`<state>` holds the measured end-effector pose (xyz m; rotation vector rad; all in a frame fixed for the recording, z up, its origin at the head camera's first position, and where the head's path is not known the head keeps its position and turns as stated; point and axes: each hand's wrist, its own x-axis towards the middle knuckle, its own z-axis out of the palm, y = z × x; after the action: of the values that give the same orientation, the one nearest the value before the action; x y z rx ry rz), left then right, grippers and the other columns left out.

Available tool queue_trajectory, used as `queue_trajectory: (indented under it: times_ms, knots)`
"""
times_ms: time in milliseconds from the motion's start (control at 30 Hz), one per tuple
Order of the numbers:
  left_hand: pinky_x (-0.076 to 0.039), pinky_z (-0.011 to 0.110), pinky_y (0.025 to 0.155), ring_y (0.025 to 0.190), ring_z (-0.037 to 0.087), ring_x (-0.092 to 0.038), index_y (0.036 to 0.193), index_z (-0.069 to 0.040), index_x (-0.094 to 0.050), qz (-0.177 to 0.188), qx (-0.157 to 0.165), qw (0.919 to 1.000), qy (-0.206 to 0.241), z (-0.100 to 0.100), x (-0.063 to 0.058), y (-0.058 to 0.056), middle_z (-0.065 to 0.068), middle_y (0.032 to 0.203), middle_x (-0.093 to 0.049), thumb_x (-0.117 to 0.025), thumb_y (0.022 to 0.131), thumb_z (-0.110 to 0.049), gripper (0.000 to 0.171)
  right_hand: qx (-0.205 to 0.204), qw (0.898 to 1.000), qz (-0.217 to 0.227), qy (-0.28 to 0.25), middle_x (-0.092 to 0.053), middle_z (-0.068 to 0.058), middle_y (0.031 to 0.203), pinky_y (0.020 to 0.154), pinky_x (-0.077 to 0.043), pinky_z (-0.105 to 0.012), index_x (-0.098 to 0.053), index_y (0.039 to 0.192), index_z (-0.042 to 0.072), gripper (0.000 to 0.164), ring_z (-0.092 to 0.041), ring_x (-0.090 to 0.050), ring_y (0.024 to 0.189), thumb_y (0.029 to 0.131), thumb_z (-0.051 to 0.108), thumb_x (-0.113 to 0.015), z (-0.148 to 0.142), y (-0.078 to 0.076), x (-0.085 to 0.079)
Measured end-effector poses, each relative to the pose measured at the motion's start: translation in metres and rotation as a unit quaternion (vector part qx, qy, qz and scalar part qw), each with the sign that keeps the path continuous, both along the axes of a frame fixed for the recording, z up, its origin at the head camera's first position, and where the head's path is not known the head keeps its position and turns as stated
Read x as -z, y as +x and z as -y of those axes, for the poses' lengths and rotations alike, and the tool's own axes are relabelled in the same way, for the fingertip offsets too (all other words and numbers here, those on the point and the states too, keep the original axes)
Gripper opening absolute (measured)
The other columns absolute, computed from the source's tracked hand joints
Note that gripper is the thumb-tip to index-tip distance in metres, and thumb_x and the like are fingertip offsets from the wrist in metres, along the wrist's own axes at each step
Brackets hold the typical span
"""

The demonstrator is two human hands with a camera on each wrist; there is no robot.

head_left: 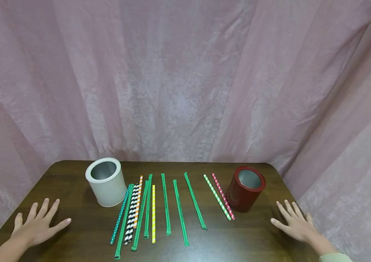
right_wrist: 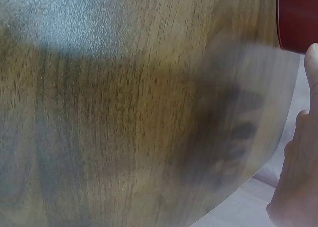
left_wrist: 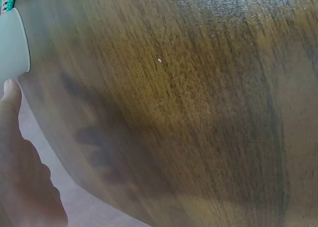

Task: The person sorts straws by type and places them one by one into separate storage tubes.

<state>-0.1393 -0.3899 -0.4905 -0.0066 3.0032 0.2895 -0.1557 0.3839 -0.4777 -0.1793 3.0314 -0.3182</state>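
Note:
My left hand [head_left: 36, 225] is at the table's left side with fingers spread and holds nothing. Nearest to it stands a white can [head_left: 110, 187], upright and open at the top. On the right side my right hand [head_left: 295, 223] is likewise spread and holds nothing. A dark red can [head_left: 242, 194] stands near it, its grey inside showing. Between the cans lie a teal dotted straw [head_left: 120, 214], black-striped straws [head_left: 131, 214], an orange-striped straw [head_left: 138, 202], a yellow straw [head_left: 154, 214], several green-wrapped straws [head_left: 180, 212], a light green striped straw [head_left: 217, 197] and a pink dotted straw [head_left: 223, 196].
The brown wooden table [head_left: 84, 236] has rounded far corners. Pink curtains [head_left: 179, 80] hang behind it and along both sides. In the left wrist view the white can [left_wrist: 12, 48] shows beyond the thumb; in the right wrist view, the red can [right_wrist: 300, 18] does.

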Motion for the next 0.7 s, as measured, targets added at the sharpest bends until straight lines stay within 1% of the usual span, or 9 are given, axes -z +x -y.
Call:
queue_trajectory:
  times_ms: [233,367,500,633,700]
  knots:
    - [0.018,0.073,0.08,0.12,0.056,0.017,0.141,-0.013,0.009,0.0,0.001,1.0,0.006,-0.001,-0.002,0.002,0.03,0.141,0.013,-0.034,0.083,-0.064,0.088,-0.012,1.0,-0.017,0.008,-0.017,-0.027,0.142,0.086,-0.005,-0.075,-0.013,0.143,0.018,0.073,-0.044,-0.001,0.132,0.086,0.053,-0.043,0.006,0.003,-0.005]
    - [0.016,0.073,0.08,0.12,0.056,0.016,0.141,-0.015,0.013,-0.011,0.005,0.9999,-0.003,-0.001,-0.005,0.002,0.03,0.14,0.016,-0.034,0.084,-0.064,0.088,-0.021,0.999,-0.025,0.012,-0.014,-0.026,0.144,0.085,-0.006,-0.076,-0.011,0.143,0.019,0.073,-0.042,0.003,0.133,0.086,0.052,-0.043,0.009,0.003,-0.01]
    - [0.017,0.074,0.08,0.119,0.057,0.016,0.14,-0.014,0.014,-0.034,0.015,0.9993,-0.008,0.0,-0.012,0.0,0.031,0.139,0.018,-0.033,0.085,-0.061,0.087,-0.029,0.999,-0.039,0.005,-0.009,-0.025,0.145,0.084,-0.005,-0.077,-0.006,0.143,0.021,0.075,-0.041,0.008,0.133,0.086,0.051,-0.044,0.011,0.001,-0.023]
    - [0.019,0.074,0.078,0.119,0.058,0.015,0.14,-0.013,0.013,-0.056,0.025,0.9981,0.0,-0.003,-0.021,-0.002,0.032,0.138,0.017,-0.034,0.087,-0.058,0.085,-0.028,0.998,-0.06,0.01,-0.007,-0.022,0.147,0.084,-0.006,-0.076,-0.004,0.143,0.024,0.076,-0.038,0.008,0.134,0.086,0.05,-0.046,0.015,0.0,-0.039]
    - [0.018,0.074,0.078,0.12,0.058,0.013,0.141,-0.012,0.012,-0.067,0.028,0.9973,0.006,-0.006,-0.027,-0.003,0.032,0.139,0.015,-0.036,0.087,-0.057,0.085,-0.032,0.997,-0.067,0.012,-0.005,-0.021,0.147,0.084,-0.006,-0.077,-0.003,0.143,0.024,0.076,-0.038,0.008,0.134,0.086,0.05,-0.046,0.018,0.0,-0.047]
